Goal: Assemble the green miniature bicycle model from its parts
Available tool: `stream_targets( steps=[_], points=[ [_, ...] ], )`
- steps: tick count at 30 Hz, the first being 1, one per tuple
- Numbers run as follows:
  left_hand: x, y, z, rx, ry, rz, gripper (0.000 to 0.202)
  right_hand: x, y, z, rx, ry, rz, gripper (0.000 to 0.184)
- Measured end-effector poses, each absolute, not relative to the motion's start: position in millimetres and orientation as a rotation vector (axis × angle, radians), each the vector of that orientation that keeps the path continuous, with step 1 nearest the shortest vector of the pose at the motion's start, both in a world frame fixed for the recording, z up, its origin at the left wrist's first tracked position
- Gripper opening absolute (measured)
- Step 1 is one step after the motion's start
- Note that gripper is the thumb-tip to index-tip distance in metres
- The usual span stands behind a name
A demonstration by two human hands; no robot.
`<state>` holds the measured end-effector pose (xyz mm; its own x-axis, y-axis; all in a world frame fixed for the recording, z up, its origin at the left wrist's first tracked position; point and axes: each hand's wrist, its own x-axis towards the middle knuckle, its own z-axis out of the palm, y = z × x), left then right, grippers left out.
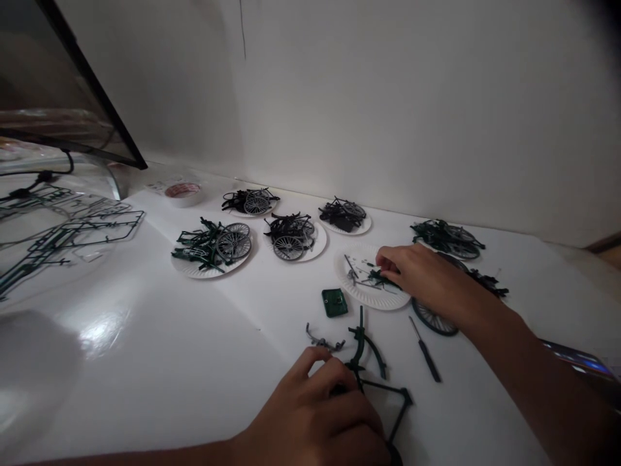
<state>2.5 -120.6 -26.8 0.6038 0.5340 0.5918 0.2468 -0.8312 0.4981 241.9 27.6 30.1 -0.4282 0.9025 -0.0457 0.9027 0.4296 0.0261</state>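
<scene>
My left hand (320, 408) is closed around a dark green model bicycle frame (376, 375) lying on the white table near the front edge. My right hand (417, 275) reaches into a white paper plate (356, 291) of small dark parts, its fingertips pinched on a piece too small to name. A small green square part (334, 302) and a grey curved part (320, 340) lie between the plate and my left hand. A small black screwdriver (425, 351) rests to the right of the frame. A spoked wheel (433, 318) sits partly under my right wrist.
Several more paper plates with wheels and dark parts stand in a row behind: (213, 249), (294, 238), (252, 202), (345, 215), (446, 238). A roll of tape (183, 191) lies at the back left. Green plastic sprues (68, 233) lie at the far left.
</scene>
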Motion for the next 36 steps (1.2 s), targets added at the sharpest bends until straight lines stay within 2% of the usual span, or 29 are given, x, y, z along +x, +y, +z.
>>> stream_targets(
  steps=[8, 12, 21, 28, 32, 36],
  points=[
    [3.5, -121.5, -28.3, 2.497, 0.640, 1.073, 0.014, 249.5, 29.9, 19.1, 1.582, 2.770, -0.013, 0.019],
    [2.3, -120.7, -27.9, 2.493, 0.600, 1.100, 0.014, 254.7, 35.7, 17.5, 1.607, 2.822, -0.037, 0.012],
    [3.2, -119.4, -25.6, 2.469, 0.591, 1.120, 0.017, 274.7, 46.8, 26.0, 1.793, 2.876, -0.021, 0.020],
    [4.2, -120.4, -26.3, 2.460, 0.602, 1.123, 0.013, 267.4, 36.7, 32.4, 1.727, 2.814, -0.307, 0.025],
    [2.8, -120.1, -26.5, 2.463, 0.596, 1.103, 0.018, 267.9, 38.3, 31.4, 1.805, 2.823, -0.194, 0.026],
    [2.8, -120.0, -25.3, 2.465, 0.580, 1.100, 0.025, 274.2, 45.8, 19.3, 1.808, 2.810, -0.079, 0.013]
  ],
)
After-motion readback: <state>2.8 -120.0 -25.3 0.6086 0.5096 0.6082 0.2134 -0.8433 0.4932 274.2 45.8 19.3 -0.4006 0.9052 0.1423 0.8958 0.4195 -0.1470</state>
